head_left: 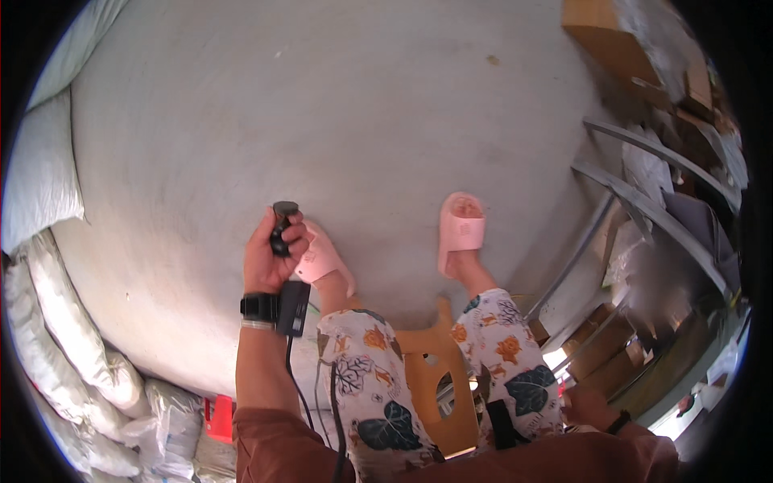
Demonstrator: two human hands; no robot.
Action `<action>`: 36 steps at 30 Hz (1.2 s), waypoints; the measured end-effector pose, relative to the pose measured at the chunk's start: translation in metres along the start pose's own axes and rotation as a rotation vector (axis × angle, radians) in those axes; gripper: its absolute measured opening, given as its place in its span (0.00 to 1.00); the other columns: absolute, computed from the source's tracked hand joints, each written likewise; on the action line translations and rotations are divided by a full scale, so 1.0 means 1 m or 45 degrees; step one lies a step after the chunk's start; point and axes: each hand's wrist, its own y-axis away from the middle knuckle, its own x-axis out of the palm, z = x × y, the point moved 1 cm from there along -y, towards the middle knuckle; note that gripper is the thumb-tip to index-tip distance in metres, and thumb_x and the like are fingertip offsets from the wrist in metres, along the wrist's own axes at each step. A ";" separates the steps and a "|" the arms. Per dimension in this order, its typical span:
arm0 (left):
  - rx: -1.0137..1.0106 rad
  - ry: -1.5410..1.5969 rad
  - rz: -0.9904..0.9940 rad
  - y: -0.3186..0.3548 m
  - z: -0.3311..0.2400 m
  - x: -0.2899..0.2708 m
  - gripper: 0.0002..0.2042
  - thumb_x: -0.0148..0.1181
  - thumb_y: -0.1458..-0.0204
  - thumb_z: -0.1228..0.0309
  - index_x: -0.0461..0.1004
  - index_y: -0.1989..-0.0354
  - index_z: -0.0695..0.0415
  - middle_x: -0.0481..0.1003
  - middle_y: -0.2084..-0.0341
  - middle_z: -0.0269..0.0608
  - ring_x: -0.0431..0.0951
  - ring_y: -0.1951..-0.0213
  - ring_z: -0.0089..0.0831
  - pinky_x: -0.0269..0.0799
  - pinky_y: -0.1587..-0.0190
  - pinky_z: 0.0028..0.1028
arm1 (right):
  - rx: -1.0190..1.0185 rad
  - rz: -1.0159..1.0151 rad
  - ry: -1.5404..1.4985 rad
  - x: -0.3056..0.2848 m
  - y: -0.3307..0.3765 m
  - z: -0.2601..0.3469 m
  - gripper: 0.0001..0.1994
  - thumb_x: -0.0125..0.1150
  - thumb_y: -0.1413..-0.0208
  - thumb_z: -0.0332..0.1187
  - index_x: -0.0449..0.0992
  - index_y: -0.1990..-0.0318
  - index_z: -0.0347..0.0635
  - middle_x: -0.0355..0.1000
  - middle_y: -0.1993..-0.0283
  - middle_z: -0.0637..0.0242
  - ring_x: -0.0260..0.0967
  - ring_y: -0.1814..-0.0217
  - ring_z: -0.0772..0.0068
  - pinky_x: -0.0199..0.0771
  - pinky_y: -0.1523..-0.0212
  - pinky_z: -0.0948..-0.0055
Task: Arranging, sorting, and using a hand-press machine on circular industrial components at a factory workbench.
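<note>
Two hands show here. The left hand [272, 245] is raised over the concrete floor [322, 105], fingers curled tight around a small dark handheld device [282, 225] with its thumb near the top; a black wrist unit [278, 308] trails a cable [296, 386] toward the lap. The right hand [586, 406] rests low beside the thigh, and I cannot tell whether it grips anything. A firm grip, steady wrist and slack cable would probably serve best.

2 pink slippers [461, 231] on grey floor [322, 105]; white sacks [40, 169] left (cardboard boxes [612, 40] right).
</note>
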 end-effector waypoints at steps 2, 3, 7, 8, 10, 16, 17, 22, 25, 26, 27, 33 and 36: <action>-0.127 -0.017 0.265 0.023 0.024 0.065 0.17 0.46 0.42 0.58 0.63 0.59 0.62 0.63 0.70 0.37 0.60 0.78 0.17 0.60 0.80 0.18 | 0.079 -0.133 -0.097 0.060 0.065 -0.055 0.18 0.60 0.54 0.38 0.71 0.55 0.43 0.71 0.62 0.54 0.71 0.63 0.54 0.70 0.61 0.60; -0.228 -0.023 0.444 0.034 0.034 0.091 0.17 0.44 0.41 0.58 0.62 0.58 0.62 0.62 0.69 0.38 0.59 0.78 0.17 0.59 0.81 0.18 | 0.044 -0.324 -0.219 0.057 0.065 -0.052 0.16 0.60 0.53 0.38 0.71 0.57 0.41 0.70 0.63 0.54 0.70 0.65 0.53 0.70 0.63 0.61; -0.388 -0.214 0.616 0.095 0.054 0.156 0.17 0.47 0.43 0.61 0.65 0.54 0.62 0.66 0.67 0.42 0.61 0.76 0.20 0.58 0.79 0.21 | -0.079 -0.725 -0.959 0.007 0.073 0.010 0.14 0.61 0.54 0.31 0.71 0.59 0.38 0.70 0.66 0.56 0.70 0.70 0.58 0.71 0.70 0.68; -0.409 -0.235 0.662 0.109 0.061 0.168 0.17 0.47 0.43 0.61 0.65 0.54 0.62 0.66 0.67 0.42 0.61 0.76 0.20 0.58 0.79 0.21 | -0.179 -0.839 -0.943 0.000 0.084 0.020 0.14 0.61 0.54 0.29 0.71 0.58 0.39 0.70 0.67 0.57 0.70 0.71 0.61 0.70 0.71 0.69; -0.447 -0.404 0.632 0.146 0.078 0.188 0.17 0.48 0.43 0.61 0.66 0.54 0.63 0.69 0.64 0.45 0.62 0.76 0.21 0.59 0.79 0.21 | -0.388 -1.044 -1.036 -0.004 0.106 0.040 0.14 0.61 0.54 0.27 0.71 0.58 0.39 0.70 0.68 0.59 0.70 0.72 0.65 0.70 0.72 0.71; -0.478 -0.836 0.509 0.263 0.155 0.238 0.12 0.50 0.44 0.65 0.72 0.64 0.63 0.72 0.70 0.45 0.65 0.75 0.23 0.61 0.79 0.25 | -1.057 -1.528 -1.174 -0.011 0.177 0.092 0.18 0.64 0.57 0.22 0.73 0.55 0.39 0.69 0.68 0.64 0.68 0.72 0.76 0.69 0.70 0.77; -0.458 -0.866 0.460 0.283 0.168 0.241 0.12 0.50 0.43 0.65 0.72 0.65 0.62 0.72 0.71 0.43 0.66 0.75 0.23 0.62 0.78 0.25 | -1.144 -1.580 -1.191 -0.006 0.185 0.094 0.17 0.64 0.57 0.22 0.73 0.56 0.39 0.69 0.68 0.64 0.68 0.72 0.75 0.69 0.70 0.77; -0.336 -1.177 0.494 0.369 0.210 0.245 0.13 0.47 0.42 0.61 0.69 0.63 0.60 0.72 0.71 0.40 0.67 0.75 0.24 0.64 0.77 0.26 | -1.313 -1.730 -1.083 0.045 0.220 0.091 0.11 0.60 0.53 0.21 0.75 0.60 0.34 0.71 0.64 0.63 0.70 0.68 0.76 0.70 0.69 0.79; -0.344 -1.169 0.508 0.392 0.223 0.230 0.17 0.43 0.41 0.57 0.69 0.61 0.60 0.72 0.70 0.41 0.68 0.74 0.25 0.66 0.77 0.26 | -1.301 -1.065 -2.055 0.080 0.237 0.090 0.11 0.56 0.48 0.23 0.73 0.57 0.30 0.72 0.60 0.65 0.69 0.65 0.82 0.73 0.67 0.81; -0.336 -1.124 0.448 0.398 0.225 0.222 0.18 0.42 0.41 0.56 0.69 0.61 0.60 0.72 0.70 0.41 0.68 0.74 0.25 0.67 0.76 0.27 | -1.311 -1.091 -2.060 0.090 0.245 0.091 0.11 0.56 0.48 0.23 0.73 0.57 0.30 0.72 0.60 0.65 0.69 0.65 0.82 0.73 0.67 0.81; -0.399 -1.090 0.489 0.400 0.227 0.219 0.19 0.40 0.40 0.56 0.69 0.60 0.61 0.72 0.69 0.44 0.72 0.70 0.29 0.73 0.72 0.31 | -1.314 -1.084 -2.072 0.100 0.253 0.092 0.11 0.56 0.47 0.23 0.72 0.56 0.31 0.72 0.60 0.64 0.69 0.65 0.82 0.73 0.67 0.80; -0.405 -1.090 0.525 0.433 0.269 0.215 0.21 0.37 0.39 0.56 0.67 0.61 0.64 0.72 0.64 0.47 0.74 0.59 0.36 0.75 0.59 0.38 | -1.294 -1.729 -1.904 0.155 0.272 0.088 0.10 0.54 0.48 0.23 0.72 0.57 0.34 0.70 0.62 0.64 0.72 0.63 0.73 0.73 0.65 0.75; -0.382 -1.121 0.483 0.429 0.297 0.213 0.20 0.37 0.39 0.57 0.67 0.61 0.63 0.72 0.64 0.45 0.73 0.60 0.36 0.73 0.59 0.38 | -0.956 -2.322 -0.960 0.175 0.274 0.077 0.12 0.56 0.52 0.22 0.72 0.58 0.35 0.68 0.64 0.59 0.71 0.63 0.60 0.72 0.65 0.69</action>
